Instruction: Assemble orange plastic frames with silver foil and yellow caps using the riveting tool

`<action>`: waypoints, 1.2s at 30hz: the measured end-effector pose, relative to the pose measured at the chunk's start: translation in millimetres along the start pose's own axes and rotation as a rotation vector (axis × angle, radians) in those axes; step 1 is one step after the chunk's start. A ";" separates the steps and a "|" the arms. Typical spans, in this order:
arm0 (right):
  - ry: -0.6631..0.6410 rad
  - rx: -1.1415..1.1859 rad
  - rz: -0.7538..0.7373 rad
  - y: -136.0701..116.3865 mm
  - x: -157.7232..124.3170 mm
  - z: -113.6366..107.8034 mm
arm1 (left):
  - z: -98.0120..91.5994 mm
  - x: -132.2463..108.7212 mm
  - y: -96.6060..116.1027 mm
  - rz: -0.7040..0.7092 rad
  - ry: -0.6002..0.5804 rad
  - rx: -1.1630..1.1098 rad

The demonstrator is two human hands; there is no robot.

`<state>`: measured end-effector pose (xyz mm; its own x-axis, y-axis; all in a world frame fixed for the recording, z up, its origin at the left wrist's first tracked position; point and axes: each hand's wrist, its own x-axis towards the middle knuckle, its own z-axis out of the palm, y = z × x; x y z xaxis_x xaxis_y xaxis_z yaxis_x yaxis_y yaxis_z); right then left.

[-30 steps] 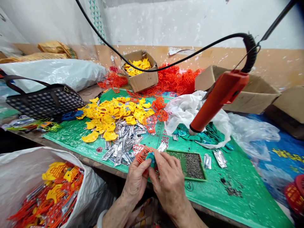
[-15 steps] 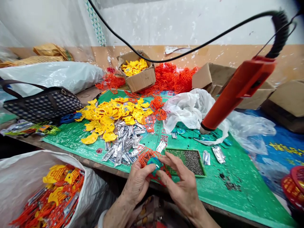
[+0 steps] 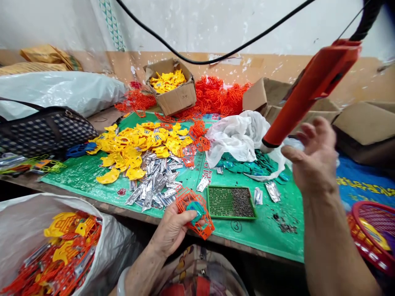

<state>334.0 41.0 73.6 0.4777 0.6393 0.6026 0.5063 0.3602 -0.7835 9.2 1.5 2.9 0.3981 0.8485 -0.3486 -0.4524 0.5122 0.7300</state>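
Our left hand (image 3: 171,230) is closed around an orange lattice piece (image 3: 194,211) with a small teal piece (image 3: 194,209) pressed on it under our thumb. We hold them low, over the near edge of the counter (image 3: 271,242).

Our right hand (image 3: 313,160) is up in the air with its fingers spread open, and it holds nothing. It is just beside the tip of the orange hanging tool (image 3: 305,90), but we cannot tell if it touches it. A black cable (image 3: 216,59) runs up from the tool.

Just past our left hand sits a green tray (image 3: 230,202) with tiny dark bits in its right half. Left of the tray lies a heap of silver packets (image 3: 157,185). Behind them is a big pile of yellow pieces (image 3: 138,144).

A white plastic bag (image 3: 237,137) lies crumpled near the tool tip. At the back, a cardboard box (image 3: 171,88) holds more yellow pieces. A big sack (image 3: 46,238) at our lower left holds orange and yellow parts. A red basket (image 3: 373,234) sits at the far right.
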 end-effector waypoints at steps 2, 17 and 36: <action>-0.145 0.140 -0.005 1.2 18.6 13.0 | 0.8 -1.0 -1.3 -0.004 0.027 0.034; -0.341 0.528 0.359 -70.2 -12.7 66.9 | 4.0 -2.5 -7.4 -0.171 0.028 0.127; -0.209 0.380 0.407 -49.9 -99.3 67.4 | 12.6 -10.4 -16.2 -0.210 0.026 0.103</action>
<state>213.0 5.3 42.6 0.4084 0.8835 0.2296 0.0008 0.2512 -0.9679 22.5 -17.2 2.1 0.4532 0.7288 -0.5133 -0.2775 0.6626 0.6957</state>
